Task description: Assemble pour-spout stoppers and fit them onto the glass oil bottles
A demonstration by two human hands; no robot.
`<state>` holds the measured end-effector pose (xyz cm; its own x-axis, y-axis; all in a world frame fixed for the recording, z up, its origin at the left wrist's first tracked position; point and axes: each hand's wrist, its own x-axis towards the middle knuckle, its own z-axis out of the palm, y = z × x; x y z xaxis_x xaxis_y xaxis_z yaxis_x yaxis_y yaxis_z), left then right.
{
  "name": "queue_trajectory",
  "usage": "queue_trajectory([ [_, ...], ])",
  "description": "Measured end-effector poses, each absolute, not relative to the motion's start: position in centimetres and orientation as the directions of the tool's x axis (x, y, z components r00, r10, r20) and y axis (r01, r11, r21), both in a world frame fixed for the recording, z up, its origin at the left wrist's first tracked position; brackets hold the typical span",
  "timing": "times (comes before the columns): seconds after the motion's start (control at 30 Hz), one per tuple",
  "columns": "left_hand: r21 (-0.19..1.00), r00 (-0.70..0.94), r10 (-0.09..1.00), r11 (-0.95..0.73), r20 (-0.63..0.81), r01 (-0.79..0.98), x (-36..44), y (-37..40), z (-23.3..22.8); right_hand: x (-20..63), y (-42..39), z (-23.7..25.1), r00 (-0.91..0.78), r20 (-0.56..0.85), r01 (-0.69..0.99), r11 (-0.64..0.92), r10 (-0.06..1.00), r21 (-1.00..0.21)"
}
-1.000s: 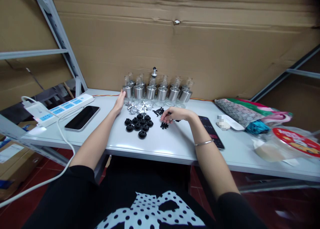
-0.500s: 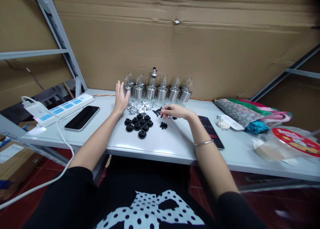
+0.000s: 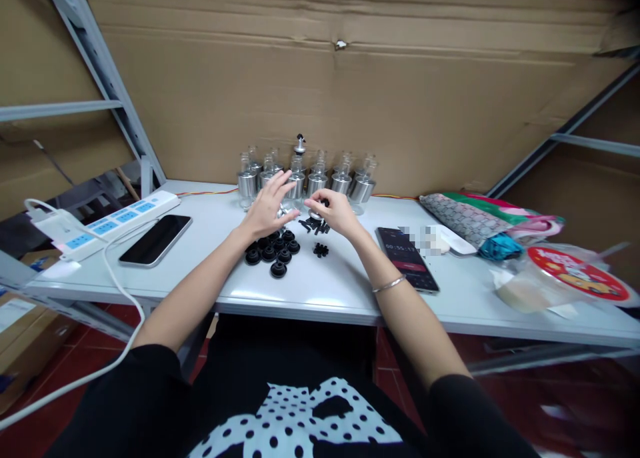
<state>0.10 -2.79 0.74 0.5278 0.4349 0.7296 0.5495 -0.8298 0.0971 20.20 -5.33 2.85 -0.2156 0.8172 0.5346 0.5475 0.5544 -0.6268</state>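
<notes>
My left hand point(image 3: 270, 208) hovers with its fingers spread over the silver metal pieces point(image 3: 284, 211), mostly hiding them. My right hand point(image 3: 336, 213) is closed, thumb and fingers together, just right of the left hand. Something small, dark and silvery shows at its fingertips, too small to name. Below the left hand sits a cluster of round black stoppers point(image 3: 279, 269), partly covered. Thin black pieces point(image 3: 314, 226) lie under the right hand, with a small pile of tiny black parts point(image 3: 321, 250) nearer me.
Glass bottles with metal sleeves point(image 3: 317, 183) stand in rows behind my hands, one topped by a pourer point(image 3: 300, 143). A power strip point(image 3: 120, 225) and a phone point(image 3: 156, 241) lie left. Another phone point(image 3: 407, 259), a cloth bag point(image 3: 460, 219) and a red-lidded tub point(image 3: 575, 278) are right.
My left hand has moved right, from beside the bottles to over the silver pieces. My right hand has lifted off the thin black pieces and come up toward the left hand.
</notes>
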Motion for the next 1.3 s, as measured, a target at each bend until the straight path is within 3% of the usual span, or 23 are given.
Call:
queue_trajectory([
  [0.13, 0.081, 0.62, 0.41, -0.87, 0.67, 0.487, 1.4, -3.4, 0.2, 19.5, -5.4, 2.5, -0.196, 0.644, 0.498, 0.641, 0.74, -0.584],
  [0.33, 0.088, 0.607, 0.402, -0.874, 0.685, 0.479, 1.9, -3.9, 0.4, 18.5, -6.1, 2.4, -0.242, 0.701, 0.506, 0.703, 0.671, -0.499],
  [0.53, 0.044, 0.583, 0.413, -0.84, 0.7, 0.541, 1.5, -4.1, 0.8, 18.4, -6.8, 2.5, -0.255, 0.51, 0.787, 0.483, 0.821, -0.384],
  [0.6, 0.05, 0.58, 0.434, -0.827, 0.689, 0.56, 1.6, -4.2, 0.7, 18.3, -6.7, 2.4, -0.276, 0.489, 0.789, 0.485, 0.827, -0.376],
  [0.83, 0.122, 0.558, 0.52, -0.792, 0.647, 0.598, 1.9, -4.7, 0.7, 17.8, -6.5, 1.6, -0.363, 0.614, 0.68, 0.65, 0.701, -0.34],
  [1.13, 0.076, 0.581, 0.574, -0.746, 0.577, 0.661, 1.9, -5.0, 0.9, 17.8, -7.1, 2.1, -0.29, 0.457, 0.822, 0.463, 0.841, -0.331],
  [1.3, 0.09, 0.525, 0.647, -0.673, 0.553, 0.734, 1.9, -4.9, 0.7, 17.9, -6.6, 1.7, -0.331, 0.509, 0.786, 0.53, 0.795, -0.316],
])
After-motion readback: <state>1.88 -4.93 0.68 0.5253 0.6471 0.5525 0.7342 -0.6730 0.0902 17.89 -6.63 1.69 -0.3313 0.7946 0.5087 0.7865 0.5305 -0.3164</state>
